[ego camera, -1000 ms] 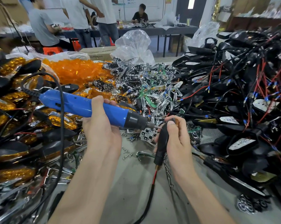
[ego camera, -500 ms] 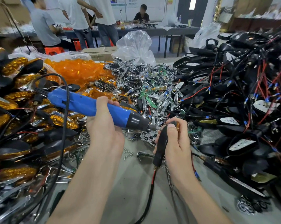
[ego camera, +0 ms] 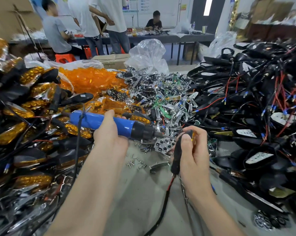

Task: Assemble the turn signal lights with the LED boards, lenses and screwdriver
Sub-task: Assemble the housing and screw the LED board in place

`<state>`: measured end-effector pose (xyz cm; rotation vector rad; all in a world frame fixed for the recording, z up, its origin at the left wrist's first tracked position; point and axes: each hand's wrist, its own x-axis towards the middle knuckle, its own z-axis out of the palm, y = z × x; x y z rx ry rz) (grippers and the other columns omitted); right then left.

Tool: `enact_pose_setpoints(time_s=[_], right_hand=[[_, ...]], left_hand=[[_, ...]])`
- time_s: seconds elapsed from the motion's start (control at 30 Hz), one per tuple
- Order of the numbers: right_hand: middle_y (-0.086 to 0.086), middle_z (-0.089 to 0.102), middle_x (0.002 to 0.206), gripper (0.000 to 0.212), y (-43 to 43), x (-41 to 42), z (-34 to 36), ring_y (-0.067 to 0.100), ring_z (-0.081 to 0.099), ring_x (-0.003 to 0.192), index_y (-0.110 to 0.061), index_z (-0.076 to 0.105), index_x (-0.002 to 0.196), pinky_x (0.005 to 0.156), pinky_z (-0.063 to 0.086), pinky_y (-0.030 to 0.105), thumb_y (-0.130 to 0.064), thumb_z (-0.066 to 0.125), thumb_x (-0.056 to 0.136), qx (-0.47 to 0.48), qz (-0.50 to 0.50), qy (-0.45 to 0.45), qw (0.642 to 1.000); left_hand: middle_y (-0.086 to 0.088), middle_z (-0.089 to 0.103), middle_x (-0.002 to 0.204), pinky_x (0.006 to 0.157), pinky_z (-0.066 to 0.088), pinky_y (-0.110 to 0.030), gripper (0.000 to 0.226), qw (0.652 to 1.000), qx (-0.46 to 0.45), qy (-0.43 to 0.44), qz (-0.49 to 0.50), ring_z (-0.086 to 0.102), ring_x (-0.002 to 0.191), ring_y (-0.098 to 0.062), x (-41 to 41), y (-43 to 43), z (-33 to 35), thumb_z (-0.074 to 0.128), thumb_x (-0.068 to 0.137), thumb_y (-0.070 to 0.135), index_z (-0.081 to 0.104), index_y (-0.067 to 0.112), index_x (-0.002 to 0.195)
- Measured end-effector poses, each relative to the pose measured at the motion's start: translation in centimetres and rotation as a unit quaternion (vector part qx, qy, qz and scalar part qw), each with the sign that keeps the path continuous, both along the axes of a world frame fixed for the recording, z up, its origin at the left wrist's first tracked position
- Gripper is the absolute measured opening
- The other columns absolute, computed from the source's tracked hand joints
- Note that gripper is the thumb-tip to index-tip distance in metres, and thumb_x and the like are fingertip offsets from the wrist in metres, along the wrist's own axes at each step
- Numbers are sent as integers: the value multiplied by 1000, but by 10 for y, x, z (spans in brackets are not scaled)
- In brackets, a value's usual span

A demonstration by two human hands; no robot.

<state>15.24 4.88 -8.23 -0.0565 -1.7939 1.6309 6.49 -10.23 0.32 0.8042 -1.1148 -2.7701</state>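
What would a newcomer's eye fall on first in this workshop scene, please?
In the middle, the left hand grips a blue electric screwdriver, its bit aimed at the black turn signal light held in the right hand. Behind them, at back left, a bright heap of orange lenses glows, and a tangle of black housings with red wires fills the right side.

Blue screwdriver, amber lenses, black housings with red wires.
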Motion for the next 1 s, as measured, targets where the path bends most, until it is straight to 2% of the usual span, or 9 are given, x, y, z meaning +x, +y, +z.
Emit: enact_pose_setpoints(time_s=[0.1,0.23,0.4,0.5,0.57,0.67,0.77,0.9,1.0], right_hand=[[12,56,84,19,6,5,10,32,56,66,-34,56,108,57,53,50,-45,49,95,-67,-11,8,998],[4,61,89,22,-10,5,39,17,59,69,-35,60,108,56,53,38,-45,52,90,-94,66,15,993],[-5,59,76,15,-55,-10,88,3,55,65,-35,64,108,60,49,19,-23,61,99,-13,157,47,986],[-19,59,80,15,-87,-20,117,0,54,71,-33,66,110,68,46,18,-22,65,100,-5,175,58,983],[-13,67,95,13,-108,-28,138,3,61,82,-37,66,108,77,49,22,-34,63,96,-40,176,66,981],[1,69,114,14,-140,-41,171,13,66,103,-40,65,106,92,54,37,-44,59,94,-89,181,74,977],[-8,66,104,15,-174,-54,207,-9,63,87,-31,61,117,76,49,13,-36,53,105,-91,208,96,969],[-16,57,123,49,-215,-70,245,-23,53,89,-19,37,153,69,37,-7,-40,41,110,-25,277,74,958],[-19,51,127,55,-234,-78,255,-6,55,120,-24,24,160,84,40,6,-44,36,110,-25,295,55,953]], left_hand=[[-5,60,96,87,58,-48,18,998,-23,-46,19,64,85,-23,-2,-12,-4,63,95,25,48,15,98],[-1,57,89,61,45,-32,8,999,-17,-46,13,56,74,-15,17,-12,-15,55,97,24,53,17,99],[-10,54,92,74,44,-32,9,983,-134,-16,-126,53,81,-24,34,-17,-1,54,97,22,55,14,93],[-2,69,91,69,55,-32,27,931,-260,99,-235,66,80,-18,48,-34,26,51,95,44,69,24,94],[2,76,100,83,60,-44,35,891,-301,210,-266,73,94,-18,64,-50,43,45,88,56,74,37,94],[23,72,94,77,56,-18,21,835,-402,318,-201,68,89,6,80,-81,64,46,94,52,67,53,98],[19,60,67,55,44,-15,18,774,-488,384,-124,54,60,3,76,-113,88,47,103,30,61,36,95],[16,52,59,46,34,-12,28,723,-590,356,34,44,49,3,36,-164,140,45,103,32,53,31,76],[8,55,67,46,35,-16,26,683,-675,263,100,50,53,1,-10,-215,189,47,101,34,56,18,83]])
